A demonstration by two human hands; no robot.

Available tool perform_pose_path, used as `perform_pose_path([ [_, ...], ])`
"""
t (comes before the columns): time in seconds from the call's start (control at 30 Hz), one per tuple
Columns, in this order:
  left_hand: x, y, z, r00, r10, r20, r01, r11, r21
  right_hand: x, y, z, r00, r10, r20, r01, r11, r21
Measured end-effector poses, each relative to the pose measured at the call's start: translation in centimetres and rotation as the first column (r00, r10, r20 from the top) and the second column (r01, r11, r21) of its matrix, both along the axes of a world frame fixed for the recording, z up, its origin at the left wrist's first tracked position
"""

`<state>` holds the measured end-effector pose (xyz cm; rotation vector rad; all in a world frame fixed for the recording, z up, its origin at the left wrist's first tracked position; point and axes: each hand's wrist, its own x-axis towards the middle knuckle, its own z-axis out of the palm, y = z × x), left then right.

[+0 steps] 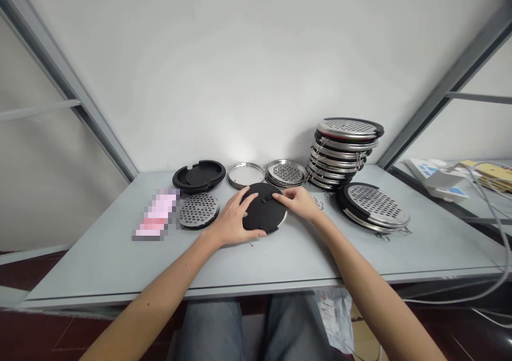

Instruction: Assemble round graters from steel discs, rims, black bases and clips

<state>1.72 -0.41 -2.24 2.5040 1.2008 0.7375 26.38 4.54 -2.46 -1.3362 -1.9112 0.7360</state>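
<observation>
In the middle of the table lies a black round disc (258, 214) with a metal rim showing at its lower right and a small dark slot or tab near its top. My left hand (234, 217) spans its left side, thumb at the lower edge and spread fingers over the upper left. Thumb and bent fingers of my right hand (298, 202) close at the disc's upper right edge; whether they pinch a small part there is hidden. Left of my left hand sits a perforated metal plate (199, 210) on a dark base.
Black open rings (199, 175), plain metal discs (246, 174) and perforated discs (286, 172) line the wall side. A tall stack of assembled discs (344, 153) stands right, with another assembled disc (376, 206) before it. Wire clips (318, 203) lie between. A blurred pink item (156, 214) is left.
</observation>
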Motion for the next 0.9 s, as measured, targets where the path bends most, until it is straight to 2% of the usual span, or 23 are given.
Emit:
perform_pose_path([
  [0.1,-0.26,0.04,-0.07,0.999,-0.038,-0.038,0.035,0.997,-0.069,-0.34,-0.06,-0.33,0.992,0.086,0.090,-0.083,0.996,-0.033],
  [0.17,-0.43,0.11,-0.06,0.997,-0.045,-0.059,0.039,0.994,-0.098,-0.53,-0.12,-0.51,0.984,0.100,0.148,-0.097,0.995,-0.025],
  [0.27,-0.54,0.17,0.02,0.994,-0.054,-0.096,0.043,0.993,-0.109,-0.73,-0.29,-0.64,0.959,0.020,0.284,-0.028,0.999,0.024],
  [0.4,-0.47,0.23,-0.02,0.993,-0.049,-0.111,0.037,0.994,-0.107,-0.92,-0.52,-0.57,0.887,-0.125,0.444,0.095,0.991,0.090],
  [0.5,-0.46,0.29,-0.13,0.993,-0.040,-0.114,0.027,0.994,-0.108,-0.84,-0.50,-0.51,0.867,-0.208,0.453,0.172,0.978,0.120],
  [0.57,-0.51,0.32,-0.17,0.991,-0.040,-0.124,0.025,0.993,-0.114,-0.64,-0.37,-0.56,0.899,-0.211,0.384,0.161,0.974,0.159],
  [0.67,-0.64,0.35,-0.20,0.990,-0.045,-0.132,0.028,0.991,-0.129,-0.34,-0.14,-0.75,0.970,-0.052,0.237,-0.016,0.961,0.275],
  [0.73,-0.74,0.39,-0.24,0.990,-0.048,-0.134,0.029,0.990,-0.139,-0.29,-0.06,-0.92,0.977,0.090,0.193,-0.150,0.933,0.327],
  [0.83,-0.85,0.44,-0.37,0.990,-0.043,-0.137,0.024,0.990,-0.138,-0.44,-0.03,-1.08,0.949,0.245,0.201,-0.296,0.910,0.291],
  [0.9,-0.85,0.47,-0.46,0.990,-0.035,-0.134,0.018,0.991,-0.131,-0.58,-0.02,-1.10,0.934,0.293,0.205,-0.339,0.908,0.246],
])
